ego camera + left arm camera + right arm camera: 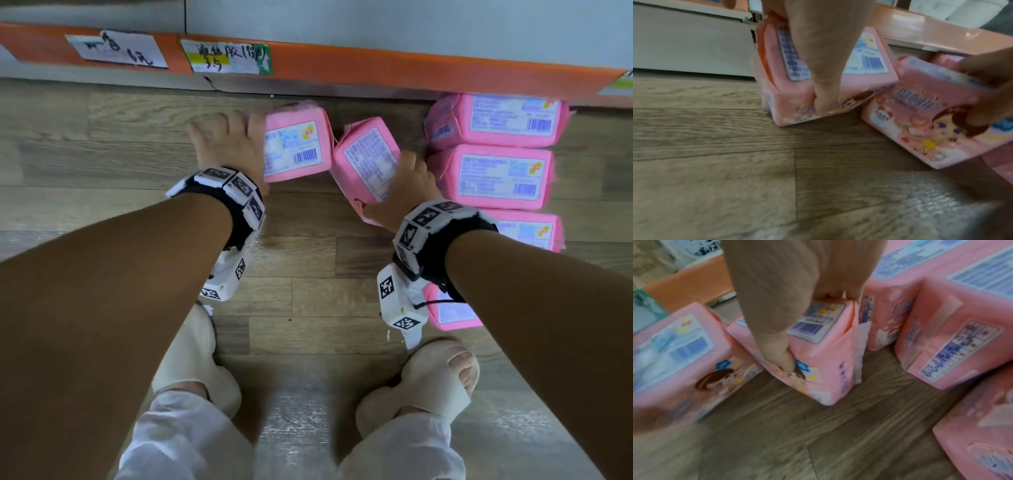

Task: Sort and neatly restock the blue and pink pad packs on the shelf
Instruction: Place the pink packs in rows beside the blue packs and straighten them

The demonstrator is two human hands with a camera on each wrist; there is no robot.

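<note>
Two pink pad packs stand on the wooden floor below the shelf. My left hand [233, 145] grips the left pink pack [296, 145] from above, its thumb [819, 99] pressed on the pack's picture side [869, 76]. My right hand [411, 181] grips the second pink pack [368, 159], which is tilted and touches the first; its thumb [784, 356] presses into that pack's front [826, 353]. A column of several more pink packs [496, 176] lies at the right, label side up. No blue pack is in view.
The shelf's orange front edge [376, 68] with handwritten price labels [227, 58] runs across the top. Bare wood floor [102, 154] lies left of the packs. My feet in beige slippers [440, 377] stand near the bottom, another pink pack [452, 313] beside the right one.
</note>
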